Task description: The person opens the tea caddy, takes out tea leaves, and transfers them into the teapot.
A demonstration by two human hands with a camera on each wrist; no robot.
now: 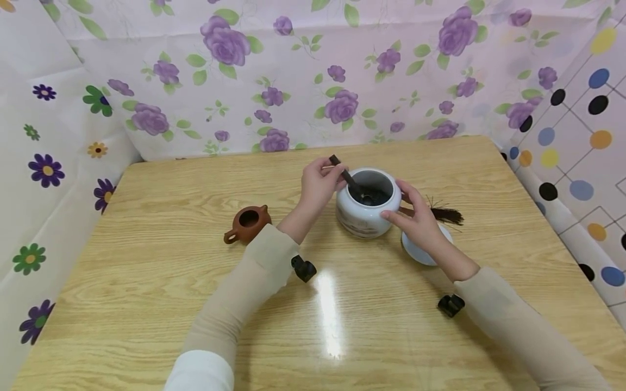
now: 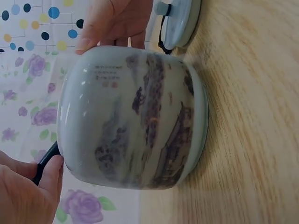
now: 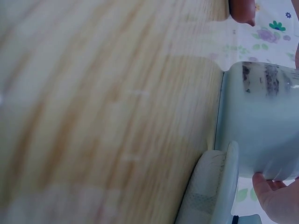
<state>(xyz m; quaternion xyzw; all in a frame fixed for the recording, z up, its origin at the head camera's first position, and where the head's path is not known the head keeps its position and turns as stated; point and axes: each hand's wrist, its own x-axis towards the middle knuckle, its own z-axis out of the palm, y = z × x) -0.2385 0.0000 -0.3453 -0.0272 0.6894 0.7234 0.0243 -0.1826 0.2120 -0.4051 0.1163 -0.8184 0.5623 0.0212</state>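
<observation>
In the head view, a white porcelain jar (image 1: 359, 220) stands lidless on the table, dark loose stuff inside. My left hand (image 1: 317, 183) pinches the dark handle of a scoop (image 1: 345, 174), whose lower end reaches through the mouth among the contents. My right hand (image 1: 415, 217) grips the jar's right side, thumb near the rim and fingers toward the back. The left wrist view shows a painted landscape on the jar (image 2: 126, 121) and the dark handle (image 2: 46, 161) between thumb and fingers. Just below my right hand lies the pale lid (image 1: 418, 252), partly hidden by the wrist.
A small brown clay teapot (image 1: 250, 231), its top open, sits left of the jar beside my left forearm. Behind my right hand lies a brush with dark bristles (image 1: 449, 216). Flowered sheeting (image 1: 274, 98) rises along the wooden table's (image 1: 171, 260) back edge.
</observation>
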